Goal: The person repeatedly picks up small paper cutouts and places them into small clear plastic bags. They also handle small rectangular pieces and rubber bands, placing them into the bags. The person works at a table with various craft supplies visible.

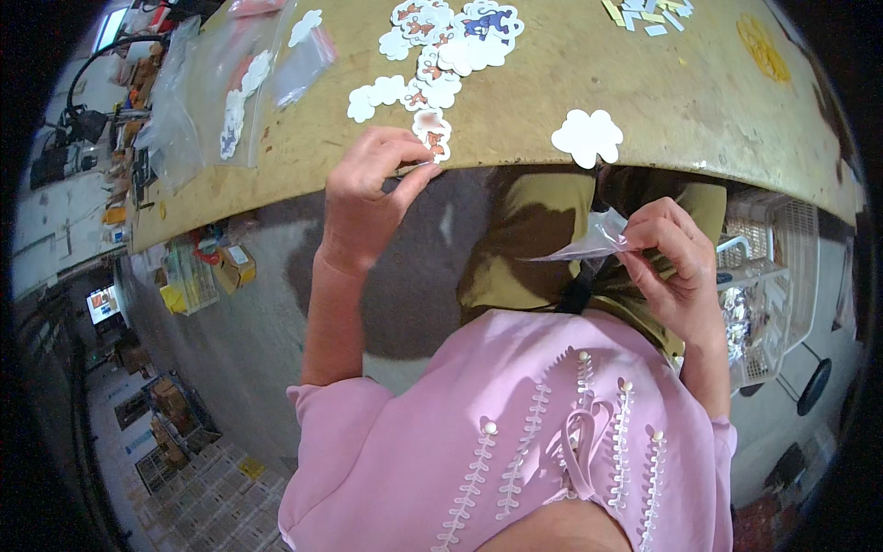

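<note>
At the table's front edge my left hand (372, 189) is closed, thumb and fingertips pinching the lower end of a white-bordered paper cutout (436, 147) printed with an orange animal. My right hand (671, 258) holds a small clear plastic bag (596, 237) in a pinch above my lap. Just beyond the left hand spreads a loose pile of similar cutouts (474, 55), some showing orange or blue figures and others blank white. A single blank, cloud-shaped cutout (587, 138) lies at the table edge, beyond the right hand.
Clear plastic bags (305, 64) and more cutouts (241, 106) lie on the table (515, 110) at the far left. Small white and yellow pieces (648, 14) and yellow rubber bands (763, 48) are at the far right. White plastic baskets (791, 276) stand beside my right arm.
</note>
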Demonstrator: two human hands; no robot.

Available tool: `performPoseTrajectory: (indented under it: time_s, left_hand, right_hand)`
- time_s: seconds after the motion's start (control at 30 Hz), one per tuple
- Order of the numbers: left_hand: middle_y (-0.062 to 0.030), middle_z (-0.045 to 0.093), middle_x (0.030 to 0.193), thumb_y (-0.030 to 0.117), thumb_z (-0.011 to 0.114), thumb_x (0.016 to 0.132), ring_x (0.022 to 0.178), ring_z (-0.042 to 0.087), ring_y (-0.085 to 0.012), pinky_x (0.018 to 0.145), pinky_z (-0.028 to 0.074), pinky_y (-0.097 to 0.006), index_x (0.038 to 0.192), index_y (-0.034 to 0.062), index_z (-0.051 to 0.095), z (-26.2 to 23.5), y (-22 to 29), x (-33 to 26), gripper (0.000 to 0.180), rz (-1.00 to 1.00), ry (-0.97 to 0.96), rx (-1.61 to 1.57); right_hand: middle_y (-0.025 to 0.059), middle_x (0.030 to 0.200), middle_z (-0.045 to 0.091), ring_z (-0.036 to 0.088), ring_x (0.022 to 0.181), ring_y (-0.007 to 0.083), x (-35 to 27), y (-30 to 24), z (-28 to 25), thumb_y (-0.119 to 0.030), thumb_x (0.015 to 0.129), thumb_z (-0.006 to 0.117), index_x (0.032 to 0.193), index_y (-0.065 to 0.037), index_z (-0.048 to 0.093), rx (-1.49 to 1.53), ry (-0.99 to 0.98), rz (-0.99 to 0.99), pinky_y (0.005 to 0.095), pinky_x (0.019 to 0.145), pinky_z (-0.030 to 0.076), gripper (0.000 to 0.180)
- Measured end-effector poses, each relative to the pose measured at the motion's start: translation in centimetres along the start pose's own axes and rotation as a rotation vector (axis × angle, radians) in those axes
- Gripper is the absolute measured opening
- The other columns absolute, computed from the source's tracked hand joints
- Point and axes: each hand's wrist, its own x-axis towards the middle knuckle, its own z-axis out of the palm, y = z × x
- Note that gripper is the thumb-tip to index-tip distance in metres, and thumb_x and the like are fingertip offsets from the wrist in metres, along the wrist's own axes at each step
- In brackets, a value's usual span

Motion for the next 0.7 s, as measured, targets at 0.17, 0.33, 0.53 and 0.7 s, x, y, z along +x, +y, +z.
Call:
performPoseTrajectory:
  time_s: [0.17,0.33,0.53,0.7]
  left_hand:
    - [-0.0102,0.075,0.098,0.003,0.082,0.086,0.088,0.074,-0.0277,0.078,0.059,-0.039,0.104,0.0068,0.076,0.4,0.3,-0.2,0.020,0.018,0.070,0.157]
    - [-0.0109,0.076,0.097,-0.001,0.075,0.089,0.082,0.073,-0.0259,0.074,0.059,-0.039,0.114,0.0072,0.074,1.4,1.1,-0.5,0.026,-0.049,0.179,0.311]
    - [-0.0064,0.072,0.089,-0.008,0.066,0.083,0.071,0.066,-0.0245,0.066,0.056,-0.038,0.121,0.0125,0.075,1.1,7.0,-0.1,0.044,0.084,0.014,-0.491]
    - [-0.0056,0.063,0.080,0.000,0.071,0.078,0.071,0.066,-0.0275,0.065,0.057,-0.039,0.115,0.0162,0.077,1.5,9.0,1.0,0.042,0.209,-0.369,-0.360]
  right_hand:
    - [0.0109,0.098,0.066,0.066,0.089,0.0247,0.1,-0.2,-0.2,0.012,0.082,0.077,0.094,0.000,0.066,0.033,0.029,0.034,0.0322,0.077,0.052,0.020]
    - [0.0108,0.099,0.067,0.067,0.092,0.0254,0.0,-0.5,0.1,0.014,0.082,0.076,0.098,0.000,0.068,-0.058,0.123,0.042,0.0323,0.080,0.053,0.022]
    - [0.0076,0.099,0.070,0.071,0.094,0.0267,0.1,0.2,1.1,-0.008,0.079,0.072,0.096,-0.006,0.071,-0.489,0.096,-0.313,0.0475,0.094,0.057,0.017]
    - [0.0060,0.103,0.068,0.069,0.099,0.0241,0.3,-0.3,2.2,-0.016,0.075,0.073,0.094,-0.007,0.070,-0.607,0.104,-0.451,0.0460,0.095,0.057,0.020]
